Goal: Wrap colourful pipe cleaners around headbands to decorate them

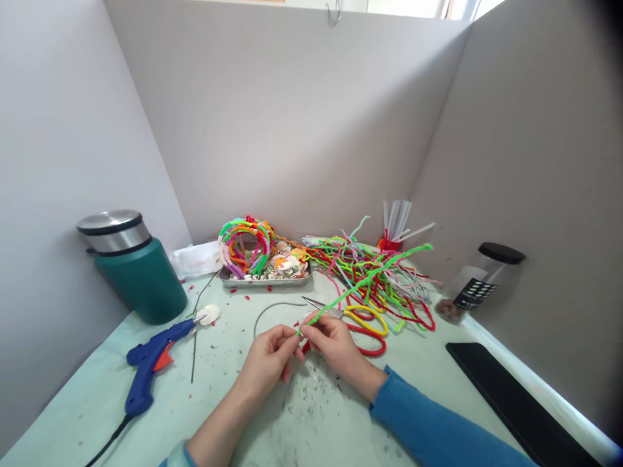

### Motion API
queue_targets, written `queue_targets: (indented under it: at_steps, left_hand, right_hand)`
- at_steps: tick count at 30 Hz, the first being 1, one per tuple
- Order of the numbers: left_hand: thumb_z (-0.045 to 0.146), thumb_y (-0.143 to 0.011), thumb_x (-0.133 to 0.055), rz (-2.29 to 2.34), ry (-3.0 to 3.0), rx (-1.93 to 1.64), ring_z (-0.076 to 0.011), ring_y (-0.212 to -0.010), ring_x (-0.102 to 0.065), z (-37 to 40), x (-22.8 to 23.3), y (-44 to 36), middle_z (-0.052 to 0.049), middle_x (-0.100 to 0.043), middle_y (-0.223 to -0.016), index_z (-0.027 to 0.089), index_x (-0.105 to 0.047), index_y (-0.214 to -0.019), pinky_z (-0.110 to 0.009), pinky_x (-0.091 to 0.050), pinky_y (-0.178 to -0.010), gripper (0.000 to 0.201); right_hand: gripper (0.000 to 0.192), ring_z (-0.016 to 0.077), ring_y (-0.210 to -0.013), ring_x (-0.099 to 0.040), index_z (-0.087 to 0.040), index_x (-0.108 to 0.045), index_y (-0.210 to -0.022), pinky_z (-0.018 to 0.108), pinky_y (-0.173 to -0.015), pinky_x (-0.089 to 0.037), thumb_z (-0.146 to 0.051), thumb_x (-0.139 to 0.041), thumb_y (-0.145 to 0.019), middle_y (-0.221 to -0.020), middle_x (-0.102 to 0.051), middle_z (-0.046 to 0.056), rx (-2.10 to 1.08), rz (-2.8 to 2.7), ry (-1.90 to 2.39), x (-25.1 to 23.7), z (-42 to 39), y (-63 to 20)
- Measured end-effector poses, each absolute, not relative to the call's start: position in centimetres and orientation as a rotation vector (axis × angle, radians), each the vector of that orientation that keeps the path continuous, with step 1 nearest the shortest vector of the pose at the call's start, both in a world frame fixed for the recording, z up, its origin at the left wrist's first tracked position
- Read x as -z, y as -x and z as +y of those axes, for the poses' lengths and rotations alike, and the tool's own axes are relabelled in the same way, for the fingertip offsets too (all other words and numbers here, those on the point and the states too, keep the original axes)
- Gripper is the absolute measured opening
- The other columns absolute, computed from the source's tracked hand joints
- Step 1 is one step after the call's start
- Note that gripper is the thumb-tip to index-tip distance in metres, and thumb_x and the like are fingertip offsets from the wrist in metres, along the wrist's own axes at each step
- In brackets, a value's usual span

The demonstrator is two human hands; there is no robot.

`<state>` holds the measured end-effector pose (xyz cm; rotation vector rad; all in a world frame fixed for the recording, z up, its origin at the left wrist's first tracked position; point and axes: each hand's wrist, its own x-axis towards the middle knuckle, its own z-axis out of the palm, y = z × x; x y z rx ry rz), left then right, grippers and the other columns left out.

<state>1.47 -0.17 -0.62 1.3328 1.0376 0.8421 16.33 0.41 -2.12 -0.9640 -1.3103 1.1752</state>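
Observation:
A bright green fuzzy pipe cleaner runs from my fingertips up to the right, its far end over the pile. My left hand pinches its near end. Close beside it, my right hand pinches the same strand between thumb and fingers. A small red piece shows between the hands, mostly hidden. Just beyond my right hand lie scissors with yellow handles and another pair with red handles. A thin grey wire curves on the table behind my left hand.
A metal tray holds colourful wrapped rings and small flat pieces. Right of it spreads a pipe cleaner pile. A blue glue gun and green flask stand left; a jar and black strip are right.

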Motion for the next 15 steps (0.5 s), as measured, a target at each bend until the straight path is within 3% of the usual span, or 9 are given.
queue_targets:
  at_steps: [8, 15]
  left_hand:
    - [0.043, -0.077, -0.055, 0.932, -1.264, -0.823, -0.0039, -0.030, -0.042, -0.28, 0.15, -1.18, -0.002, -0.066, -0.065, 0.015, -0.052, -0.073, -0.017, -0.026, -0.033, 0.029]
    - [0.042, -0.078, -0.054, 1.119, -1.412, -0.886, -0.0035, -0.031, -0.042, 0.05, -0.04, -0.92, -0.003, -0.067, -0.066, 0.013, -0.059, -0.072, -0.017, -0.028, -0.034, 0.031]
  right_hand:
    - [0.018, 0.0064, -0.043, -0.037, -0.016, -0.058, -0.071, 0.019, -0.043, -0.028, -0.032, -0.064, -0.075, -0.049, -0.047, -0.006, -1.472, -1.172, 0.829, 1.53, 0.18, -16.59]
    - [0.021, 0.0067, -0.042, -0.038, -0.016, -0.058, -0.075, 0.019, -0.041, -0.027, -0.036, -0.064, -0.074, -0.049, -0.047, -0.006, -1.301, -1.219, 0.933, 1.60, 0.47, -16.45]
